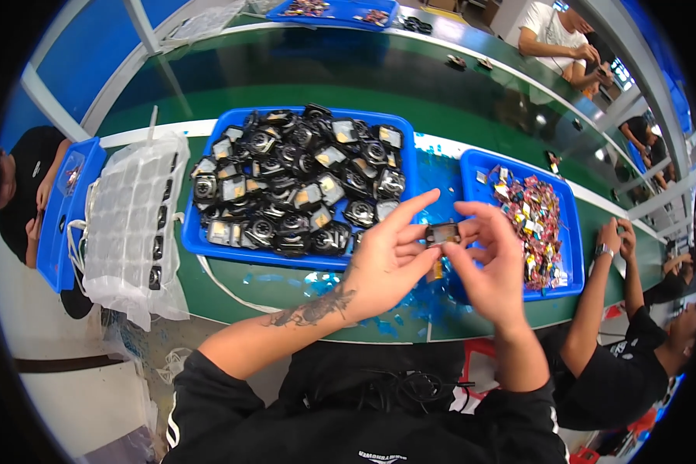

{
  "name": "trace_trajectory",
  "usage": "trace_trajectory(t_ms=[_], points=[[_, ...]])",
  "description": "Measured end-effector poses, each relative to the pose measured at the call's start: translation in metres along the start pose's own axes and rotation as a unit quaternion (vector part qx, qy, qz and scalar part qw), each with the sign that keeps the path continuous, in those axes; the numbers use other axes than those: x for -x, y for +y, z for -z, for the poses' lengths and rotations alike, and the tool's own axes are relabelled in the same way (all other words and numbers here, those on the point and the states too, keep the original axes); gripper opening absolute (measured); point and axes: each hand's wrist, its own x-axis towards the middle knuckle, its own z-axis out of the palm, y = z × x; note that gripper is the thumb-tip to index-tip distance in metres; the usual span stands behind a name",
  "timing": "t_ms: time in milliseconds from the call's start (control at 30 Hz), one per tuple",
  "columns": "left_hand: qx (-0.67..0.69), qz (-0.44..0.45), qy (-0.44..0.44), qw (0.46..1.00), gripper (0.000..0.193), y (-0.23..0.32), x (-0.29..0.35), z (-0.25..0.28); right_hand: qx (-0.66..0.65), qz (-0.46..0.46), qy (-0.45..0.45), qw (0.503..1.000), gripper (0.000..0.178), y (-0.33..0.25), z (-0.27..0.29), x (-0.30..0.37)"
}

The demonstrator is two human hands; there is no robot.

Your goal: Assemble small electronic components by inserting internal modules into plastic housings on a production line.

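Observation:
Between my two hands is a small black watch case [442, 232], its open, squarish inside facing up. A thin orange-yellow strip [438, 269] shows just below it. My left hand [383, 267] grips the case's left side with thumb and fingers, while the index finger points up and away. From the right, my right hand [493, 272] pinches the case, its thumb at the lower edge. Left of my hands, a blue tray [298, 261] is heaped with black watch cases [294, 158]. On the right another blue tray [575, 251] holds many small pinkish wired parts [535, 224].
A clear plastic compartment tray [124, 224] with a few black pieces stands at the far left. Blue film scraps [379, 325] litter the green bench. Beyond runs a dark green belt [232, 77]. A co-worker's hands [615, 240] are close on the right; other people sit around.

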Motion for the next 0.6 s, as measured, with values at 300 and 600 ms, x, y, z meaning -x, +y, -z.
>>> trace_trajectory(t_ms=[300, 600], points=[[-0.771, -0.181, 0.14, 0.595, 0.052, 0.002, -0.036, 0.04, 0.2, -0.192, 0.03, 0.96, 0.055, 0.089, 0.077, -0.231], [-0.72, -0.241, 0.183, 0.624, 0.025, 0.011, -0.015, 0.049, 0.376, 0.114, 0.085, 0.916, 0.024, 0.054, 0.015, -0.18]])
